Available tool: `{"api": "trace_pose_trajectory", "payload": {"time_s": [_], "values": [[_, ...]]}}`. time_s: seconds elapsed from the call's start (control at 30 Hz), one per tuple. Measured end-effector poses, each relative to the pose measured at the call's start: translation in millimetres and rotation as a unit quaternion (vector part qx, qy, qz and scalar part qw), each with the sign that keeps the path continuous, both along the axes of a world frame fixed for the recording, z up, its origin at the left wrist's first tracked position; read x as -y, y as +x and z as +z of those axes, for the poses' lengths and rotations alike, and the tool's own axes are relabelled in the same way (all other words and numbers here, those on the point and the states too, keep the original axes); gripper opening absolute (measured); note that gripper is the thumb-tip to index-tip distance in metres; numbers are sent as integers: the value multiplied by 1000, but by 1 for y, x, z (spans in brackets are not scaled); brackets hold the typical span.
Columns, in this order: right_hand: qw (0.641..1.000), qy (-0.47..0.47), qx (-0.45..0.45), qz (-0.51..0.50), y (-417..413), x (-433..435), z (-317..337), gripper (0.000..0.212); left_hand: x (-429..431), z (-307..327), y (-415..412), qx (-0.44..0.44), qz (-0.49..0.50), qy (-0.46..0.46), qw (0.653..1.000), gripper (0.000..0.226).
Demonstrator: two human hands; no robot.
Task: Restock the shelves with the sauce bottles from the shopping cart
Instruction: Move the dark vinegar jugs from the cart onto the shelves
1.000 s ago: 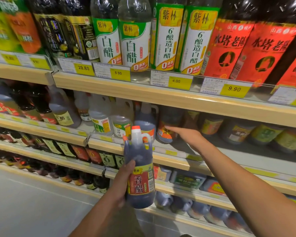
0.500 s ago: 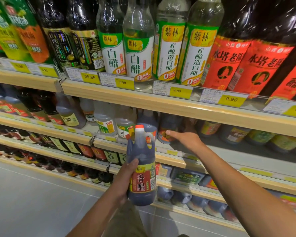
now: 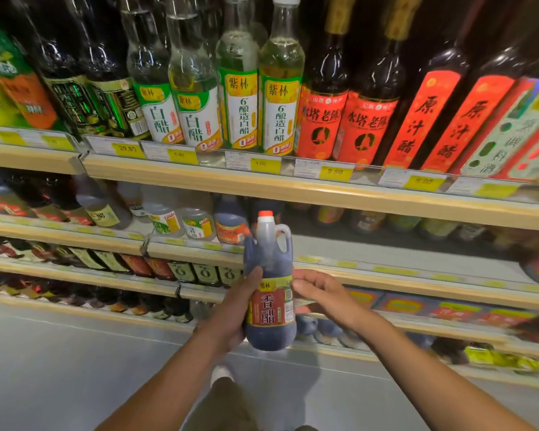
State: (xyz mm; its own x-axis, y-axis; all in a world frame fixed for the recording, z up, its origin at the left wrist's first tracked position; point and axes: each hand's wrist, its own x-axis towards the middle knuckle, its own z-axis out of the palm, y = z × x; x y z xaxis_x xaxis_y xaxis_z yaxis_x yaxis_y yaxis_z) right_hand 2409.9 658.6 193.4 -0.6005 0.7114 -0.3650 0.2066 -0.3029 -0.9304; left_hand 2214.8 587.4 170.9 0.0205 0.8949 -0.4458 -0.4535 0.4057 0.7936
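Supermarket aisle, vinegar shelving. 1 dark vinegar jug (image 3: 269, 306) is held upright in front of the 2nd shelf (image 3: 402, 279), not yet shelved. It is gripped round the body by the left hand (image 3: 234, 309); the right hand (image 3: 321, 293), fingers loose, is set at its label, contact unclear. 1 bare gap (image 3: 371, 247) is seen on that shelf beside a matching jug (image 3: 231, 223). Placement is outstanding; cart unseen.

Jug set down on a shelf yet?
No, the left hand grips the jug around its label, holding it up in the air in front of the shelf.
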Motion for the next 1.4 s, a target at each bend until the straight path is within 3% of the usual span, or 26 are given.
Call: {"api": "trace_pose_trajectory", "payload": {"time_s": [0.07, 0.3, 0.37, 0.43, 0.53, 0.63, 0.73, 0.97, 1.13, 1.3, 1.4], "values": [[1000, -6, -9, 6, 7, 15, 8, 46, 2, 2, 13, 7, -14, 4, 1000, 95], [998, 15, 15, -61, 25, 41, 11, 27, 4, 15, 47, 11, -44, -8, 999, 97], [996, 15, 23, -81, 29, 42, 7, 32, 1, 18, 53, -2, -53, -9, 999, 95], [995, 13, 24, -93, 32, 40, 1, 45, -5, 19, 58, -35, -67, 0, 997, 86], [993, -1, 20, -112, 38, 33, -1, 44, -14, 22, 64, -113, -65, -17, 991, 76], [995, 8, 36, -91, 40, 18, 5, 41, -18, 30, 65, -210, -22, -42, 977, 45], [995, 16, 54, -85, 38, -5, 4, 42, -30, 33, 59, -238, -12, -30, 971, 26], [992, 51, 55, -101, 22, -64, -6, 51, -75, 34, 39, -275, -4, 3, 961, 23], [984, 107, 95, -109, 11, -105, -7, 46, -125, 26, 27, -273, -29, 4, 961, 52], [969, 139, 163, -120, 4, -137, -20, 35, -150, 13, 21, -335, -12, 42, 941, 42], [963, 157, 177, -130, -2, -148, -40, 51, -156, -5, 16, -377, -16, 59, 924, 37]]}}
